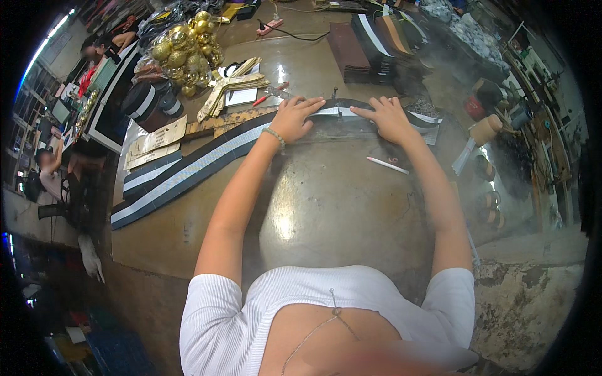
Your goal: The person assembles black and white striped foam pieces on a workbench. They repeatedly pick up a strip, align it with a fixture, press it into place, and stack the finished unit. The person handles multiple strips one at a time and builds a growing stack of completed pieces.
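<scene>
A long dark strip (188, 172) with a white stripe along its middle runs from the table's left edge up past both hands. My left hand (295, 119) lies on its upper stretch, fingers stretched toward a small upright metal piece (335, 94). On the other side of that piece, my right hand (385, 118) rests with spread fingers, the index tip at the white stripe. Both hands press from above rather than wrap round the strip. A white pencil-like stick (387, 165) lies on the table below my right hand.
Left of the strip are brown paper pieces (157, 144), a dark roll (143, 103) and a bundle of cream strips (232, 91). Gold balls (188, 50) sit behind. Stacked dark strips (348, 53) stand at the back. A thread cone (485, 130) is at the right.
</scene>
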A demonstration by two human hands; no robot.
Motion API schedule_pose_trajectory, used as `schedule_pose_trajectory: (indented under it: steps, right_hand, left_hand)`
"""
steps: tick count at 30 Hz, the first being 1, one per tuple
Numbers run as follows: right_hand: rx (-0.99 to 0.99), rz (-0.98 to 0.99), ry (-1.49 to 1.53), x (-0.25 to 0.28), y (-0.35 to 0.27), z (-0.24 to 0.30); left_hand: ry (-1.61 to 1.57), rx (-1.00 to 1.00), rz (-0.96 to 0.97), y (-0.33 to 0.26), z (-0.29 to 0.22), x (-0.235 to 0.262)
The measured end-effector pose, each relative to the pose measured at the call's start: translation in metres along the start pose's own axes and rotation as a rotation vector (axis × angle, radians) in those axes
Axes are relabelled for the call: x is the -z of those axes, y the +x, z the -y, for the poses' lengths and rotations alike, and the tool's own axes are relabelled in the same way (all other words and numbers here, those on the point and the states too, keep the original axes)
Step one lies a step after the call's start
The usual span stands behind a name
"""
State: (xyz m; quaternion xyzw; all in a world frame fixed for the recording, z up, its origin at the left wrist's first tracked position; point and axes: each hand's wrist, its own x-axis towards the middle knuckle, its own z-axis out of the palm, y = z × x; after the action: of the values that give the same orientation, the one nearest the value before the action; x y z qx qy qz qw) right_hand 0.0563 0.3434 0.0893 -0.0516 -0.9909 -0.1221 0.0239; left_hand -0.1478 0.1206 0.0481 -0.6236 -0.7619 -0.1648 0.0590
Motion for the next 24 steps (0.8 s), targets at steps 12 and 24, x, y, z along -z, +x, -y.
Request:
schedule_pose_trajectory:
  steps: [12, 24]
  right_hand:
    - [0.005, -0.146, -0.057, -0.01, -0.016, 0.009]
    - [-0.001, -0.195, -0.059, -0.012, -0.032, 0.02]
  left_hand:
    - [-0.108, -0.034, -0.002, -0.007, 0.003, 0.002]
    - [-0.246, -0.11, 0.008, -0.012, 0.013, -0.002]
